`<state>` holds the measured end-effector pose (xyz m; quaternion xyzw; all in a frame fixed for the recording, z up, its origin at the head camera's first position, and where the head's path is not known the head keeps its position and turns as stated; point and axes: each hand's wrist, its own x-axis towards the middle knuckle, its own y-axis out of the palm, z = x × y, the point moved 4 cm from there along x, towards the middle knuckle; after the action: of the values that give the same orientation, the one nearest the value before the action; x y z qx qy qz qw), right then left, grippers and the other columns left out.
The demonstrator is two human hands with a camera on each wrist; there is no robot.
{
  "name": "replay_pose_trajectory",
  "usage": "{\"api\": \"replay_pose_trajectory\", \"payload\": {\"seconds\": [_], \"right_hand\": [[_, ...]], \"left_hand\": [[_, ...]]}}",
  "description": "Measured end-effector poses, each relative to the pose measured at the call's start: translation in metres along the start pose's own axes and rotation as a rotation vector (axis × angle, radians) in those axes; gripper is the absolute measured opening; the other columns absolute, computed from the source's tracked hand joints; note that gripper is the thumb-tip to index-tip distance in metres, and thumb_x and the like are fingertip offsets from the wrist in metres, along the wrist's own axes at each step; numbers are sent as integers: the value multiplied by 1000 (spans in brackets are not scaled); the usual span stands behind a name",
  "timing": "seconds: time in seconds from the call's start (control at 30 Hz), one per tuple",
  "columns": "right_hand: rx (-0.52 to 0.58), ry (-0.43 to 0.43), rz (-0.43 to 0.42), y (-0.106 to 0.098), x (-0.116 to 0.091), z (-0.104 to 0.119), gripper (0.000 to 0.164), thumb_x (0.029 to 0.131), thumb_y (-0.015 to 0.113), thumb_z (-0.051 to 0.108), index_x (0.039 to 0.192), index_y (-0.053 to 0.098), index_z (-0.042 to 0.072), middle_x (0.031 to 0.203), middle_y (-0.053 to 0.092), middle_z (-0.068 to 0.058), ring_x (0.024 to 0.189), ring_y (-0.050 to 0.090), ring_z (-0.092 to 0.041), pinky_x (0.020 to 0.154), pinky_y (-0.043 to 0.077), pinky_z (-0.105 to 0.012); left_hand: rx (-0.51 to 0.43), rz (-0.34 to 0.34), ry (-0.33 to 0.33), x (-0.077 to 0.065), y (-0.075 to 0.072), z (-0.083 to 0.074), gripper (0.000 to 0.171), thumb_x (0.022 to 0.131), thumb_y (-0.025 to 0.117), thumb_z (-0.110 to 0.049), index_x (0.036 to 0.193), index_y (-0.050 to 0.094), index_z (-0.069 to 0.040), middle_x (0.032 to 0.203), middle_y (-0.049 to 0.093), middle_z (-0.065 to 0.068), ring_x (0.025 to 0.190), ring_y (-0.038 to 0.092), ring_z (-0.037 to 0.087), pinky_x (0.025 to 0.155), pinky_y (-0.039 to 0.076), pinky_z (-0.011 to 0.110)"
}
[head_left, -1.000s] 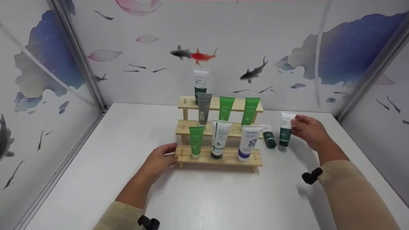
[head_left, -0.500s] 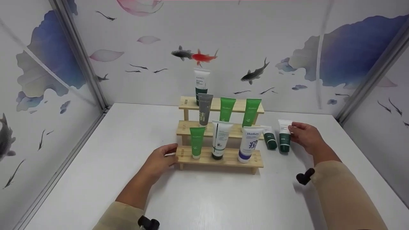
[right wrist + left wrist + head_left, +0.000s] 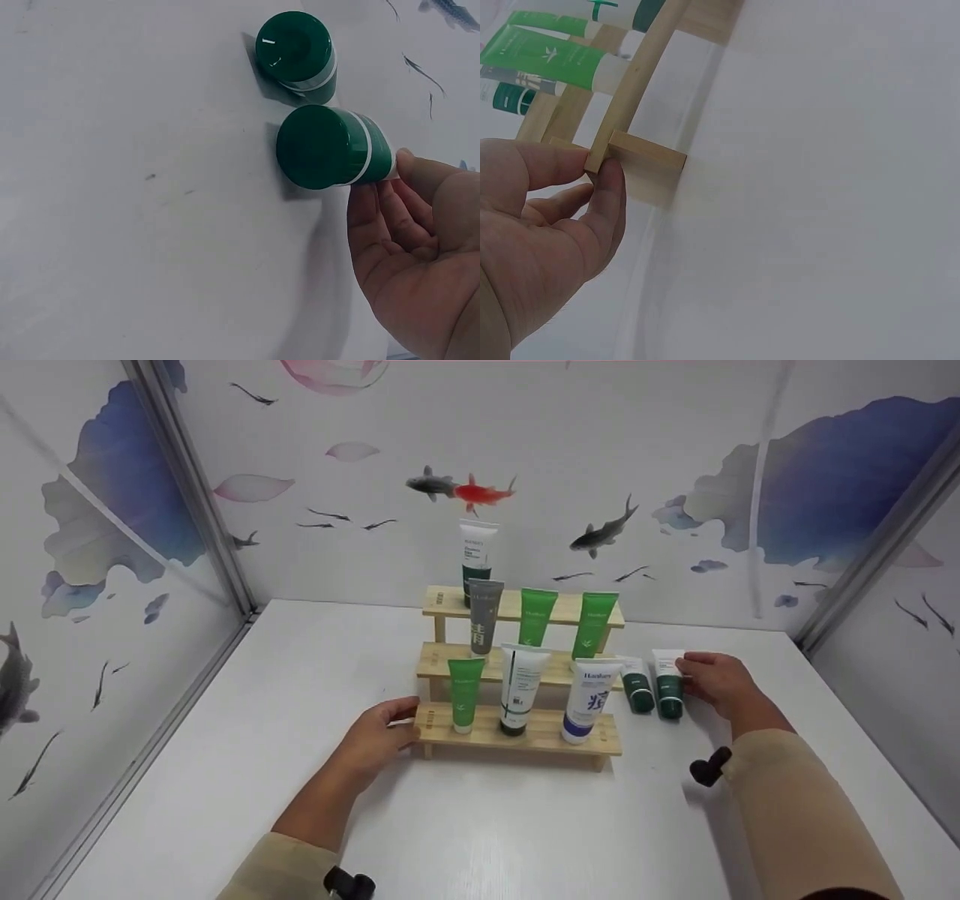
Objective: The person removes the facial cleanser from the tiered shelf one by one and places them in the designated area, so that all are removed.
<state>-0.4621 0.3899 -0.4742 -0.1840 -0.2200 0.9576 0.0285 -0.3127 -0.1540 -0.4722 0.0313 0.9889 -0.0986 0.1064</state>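
At the left end of the wooden three-step rack (image 3: 525, 740), my left hand (image 3: 379, 735) pinches the lowest board between thumb and fingers. The left wrist view shows this left hand (image 3: 555, 210) with the board's corner (image 3: 604, 154) in its grip. To the right of the rack, my right hand (image 3: 720, 682) pinches a white and dark green squeeze tube (image 3: 668, 694) by its white end, cap toward me. A similar tube (image 3: 639, 694) lies just left of it on the table. In the right wrist view the two green caps are close together, the held tube (image 3: 364, 150) nearer my hand.
Squeeze tubes stand cap-down on the rack: a white-green one (image 3: 478, 556) on top, a grey one (image 3: 484, 619) and green ones (image 3: 595, 622) behind, and a green (image 3: 463, 697), a white (image 3: 521, 690) and a blue-capped one (image 3: 589, 701) in front. Printed walls enclose the table.
My right hand has moved the white and green tube down and slightly toward me, level with the tube lying beside it. The left hand keeps its place on the rack.
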Motion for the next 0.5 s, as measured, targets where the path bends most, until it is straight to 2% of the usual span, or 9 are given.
{"api": "replay_pose_trajectory", "payload": {"seconds": [0.17, 0.37, 0.5], "right_hand": [[-16, 9, 2, -1, 3, -4, 63, 112, 54, 32, 168, 34, 10, 169, 41, -20, 141, 53, -28, 120, 51, -37], [-19, 6, -6, -2, -2, -7, 58, 113, 53, 21, 168, 36, 11, 167, 44, -19, 134, 59, -24, 105, 58, -24], [-8, -12, 1, -3, -5, -7, 57, 114, 51, 22, 167, 36, 11, 167, 45, -19, 135, 59, -24, 110, 57, -26]], "left_hand": [[17, -2, 7, 0, 1, 1, 57, 104, 59, -4, 159, 49, -6, 160, 52, 15, 143, 58, 31, 116, 54, 44], [17, 0, 4, 2, 1, 2, 56, 104, 59, -3, 159, 48, -5, 160, 52, 16, 144, 58, 32, 116, 54, 45], [14, -4, -5, 2, 1, 2, 56, 103, 59, -3, 159, 49, -6, 160, 52, 15, 142, 59, 31, 115, 55, 44]]}}
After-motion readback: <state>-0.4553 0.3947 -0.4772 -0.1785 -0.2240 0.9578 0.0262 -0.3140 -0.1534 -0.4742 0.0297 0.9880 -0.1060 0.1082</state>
